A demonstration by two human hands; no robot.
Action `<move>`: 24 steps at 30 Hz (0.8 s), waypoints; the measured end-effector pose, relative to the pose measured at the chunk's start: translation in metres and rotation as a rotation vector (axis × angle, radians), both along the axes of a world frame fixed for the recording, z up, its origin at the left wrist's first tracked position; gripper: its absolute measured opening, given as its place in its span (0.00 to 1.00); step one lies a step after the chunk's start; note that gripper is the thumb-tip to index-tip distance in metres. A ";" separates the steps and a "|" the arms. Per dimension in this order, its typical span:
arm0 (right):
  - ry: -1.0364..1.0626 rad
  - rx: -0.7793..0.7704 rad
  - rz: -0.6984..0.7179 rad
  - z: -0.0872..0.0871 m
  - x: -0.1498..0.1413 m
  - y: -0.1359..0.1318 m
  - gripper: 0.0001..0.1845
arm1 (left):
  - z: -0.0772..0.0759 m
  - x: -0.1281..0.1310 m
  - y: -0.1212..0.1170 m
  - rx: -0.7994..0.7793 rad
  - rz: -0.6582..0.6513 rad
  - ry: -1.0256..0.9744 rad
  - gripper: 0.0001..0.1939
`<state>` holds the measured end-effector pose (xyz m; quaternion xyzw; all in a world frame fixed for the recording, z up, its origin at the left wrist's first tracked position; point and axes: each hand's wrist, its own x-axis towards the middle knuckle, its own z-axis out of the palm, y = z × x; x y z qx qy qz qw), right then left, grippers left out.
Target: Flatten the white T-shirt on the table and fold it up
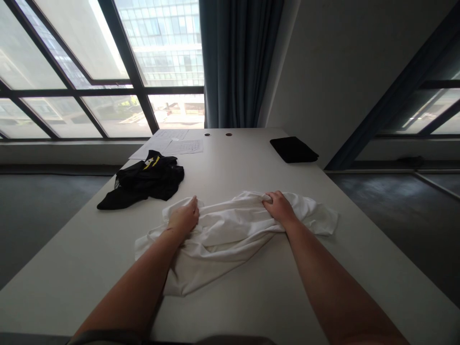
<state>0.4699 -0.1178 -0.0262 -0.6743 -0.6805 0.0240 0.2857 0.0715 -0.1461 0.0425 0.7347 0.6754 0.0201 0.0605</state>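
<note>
A crumpled white shirt point(230, 230) lies spread across the front half of the table, with loose folds and a flap hanging toward me. My left hand point(184, 216) is closed on its left part, thumb side up, near the far edge of the cloth. At the far edge on the right, my right hand point(278, 206) pinches a gathered fold of the same shirt. What looks like a sleeve extends to the right past that hand. Some of the cloth is hidden under my left forearm.
On the white table point(233, 167), a rumpled black garment point(151, 177) with yellow marks lies at the left. Behind it are printed papers point(179, 145). A folded black cloth point(293, 149) sits at the back right. Beyond the far end hangs a blue curtain point(239, 62) beside windows.
</note>
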 end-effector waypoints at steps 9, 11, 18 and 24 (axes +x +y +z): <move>0.138 0.177 0.071 0.010 -0.001 -0.002 0.07 | -0.003 -0.006 0.002 0.062 0.041 -0.057 0.15; 0.169 0.202 0.051 0.013 -0.002 -0.004 0.07 | -0.006 -0.009 0.003 0.131 0.120 -0.176 0.14; 0.361 0.142 0.063 0.021 -0.004 -0.009 0.16 | -0.021 -0.030 0.019 0.332 0.327 -1.041 0.09; 0.418 0.167 -0.054 0.021 -0.004 -0.009 0.21 | -0.022 -0.049 0.032 0.547 0.471 -1.439 0.09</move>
